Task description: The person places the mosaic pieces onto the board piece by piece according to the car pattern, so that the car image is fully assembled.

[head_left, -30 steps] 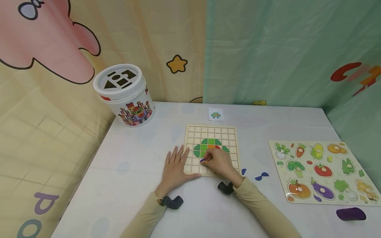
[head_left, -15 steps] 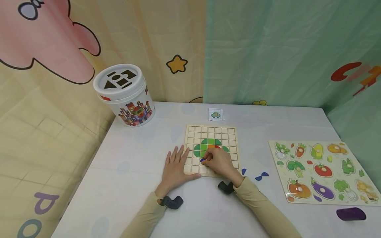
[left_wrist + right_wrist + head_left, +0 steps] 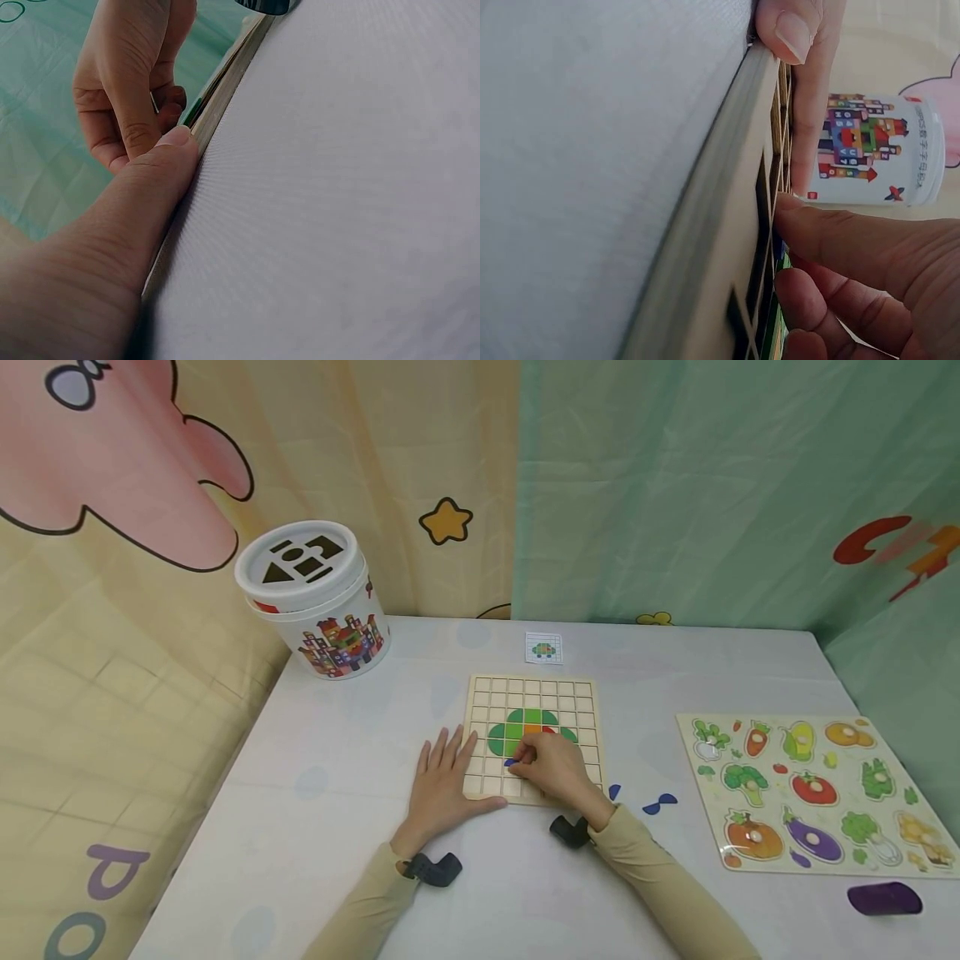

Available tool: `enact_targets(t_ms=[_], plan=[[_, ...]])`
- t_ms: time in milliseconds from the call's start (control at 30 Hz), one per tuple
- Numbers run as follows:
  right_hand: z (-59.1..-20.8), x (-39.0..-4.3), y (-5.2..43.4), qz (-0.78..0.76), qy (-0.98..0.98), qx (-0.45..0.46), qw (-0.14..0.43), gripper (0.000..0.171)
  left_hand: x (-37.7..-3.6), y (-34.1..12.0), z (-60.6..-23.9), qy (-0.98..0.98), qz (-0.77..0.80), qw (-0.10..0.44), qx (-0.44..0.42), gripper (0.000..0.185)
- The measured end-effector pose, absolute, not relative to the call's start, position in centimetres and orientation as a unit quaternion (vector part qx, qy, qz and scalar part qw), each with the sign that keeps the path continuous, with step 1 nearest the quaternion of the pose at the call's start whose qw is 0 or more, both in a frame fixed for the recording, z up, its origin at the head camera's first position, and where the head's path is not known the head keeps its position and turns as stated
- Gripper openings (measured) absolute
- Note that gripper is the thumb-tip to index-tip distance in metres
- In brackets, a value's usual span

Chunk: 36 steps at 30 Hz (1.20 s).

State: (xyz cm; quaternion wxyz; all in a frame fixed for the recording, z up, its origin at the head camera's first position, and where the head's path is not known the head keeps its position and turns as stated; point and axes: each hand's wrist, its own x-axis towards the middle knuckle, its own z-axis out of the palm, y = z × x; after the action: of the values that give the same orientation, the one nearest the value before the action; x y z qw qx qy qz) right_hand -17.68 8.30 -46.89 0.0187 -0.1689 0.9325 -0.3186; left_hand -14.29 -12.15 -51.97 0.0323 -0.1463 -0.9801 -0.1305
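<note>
A wooden grid board [image 3: 573,695] lies on the table in the head view, with green, orange and red pieces forming a patch in its cells. My left hand [image 3: 446,781] rests at the board's left edge, fingers spread and straight, thumb along the front edge. My right hand [image 3: 553,766] is over the board, pinching a small blue piece [image 3: 511,763] low over a cell under the green pieces [image 3: 498,741]; most of its shape is hidden. From the right wrist view, the right thumb [image 3: 810,221] sits close at the grid. Several red and green pieces are partly covered by the right hand.
Blue half-circle pieces [image 3: 652,809] lie right of the board. Behind it is a small picture card [image 3: 543,648]. A white lidded bucket [image 3: 337,627] stands at the back left. On the right are a vegetable puzzle board [image 3: 772,814] and a dark purple object [image 3: 885,899].
The blue piece at my right fingertips has shifted slightly, and a different part of it shows beside the thumb. My left hand has stayed where it was.
</note>
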Motion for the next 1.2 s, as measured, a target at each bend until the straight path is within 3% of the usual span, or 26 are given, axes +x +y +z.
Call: enact_targets(t_ms=[200, 467, 867, 1200], plan=[[-46.6, -17.4, 9.3, -0.325, 0.931, -0.163, 0.022, 0.017, -14.2, -12.2, -51.9, -0.979, -0.137, 0.034, -0.147, 0.113], [-45.3, -17.3, 14.1, -0.314, 0.939, -0.143, 0.017, 0.015, -14.2, -12.1, -51.8, -0.979, -0.137, 0.038, -0.149, 0.113], [-45.1, -17.7, 21.3, -0.306, 0.925, -0.178, 0.140, 0.019, -14.2, -12.2, -51.7, -0.977, -0.142, 0.040, -0.154, 0.113], [-45.5, -17.2, 22.4, -0.304, 0.917, -0.189, 0.174, 0.017, -14.3, -12.2, -51.9, -0.977, -0.134, 0.046, -0.158, 0.113]])
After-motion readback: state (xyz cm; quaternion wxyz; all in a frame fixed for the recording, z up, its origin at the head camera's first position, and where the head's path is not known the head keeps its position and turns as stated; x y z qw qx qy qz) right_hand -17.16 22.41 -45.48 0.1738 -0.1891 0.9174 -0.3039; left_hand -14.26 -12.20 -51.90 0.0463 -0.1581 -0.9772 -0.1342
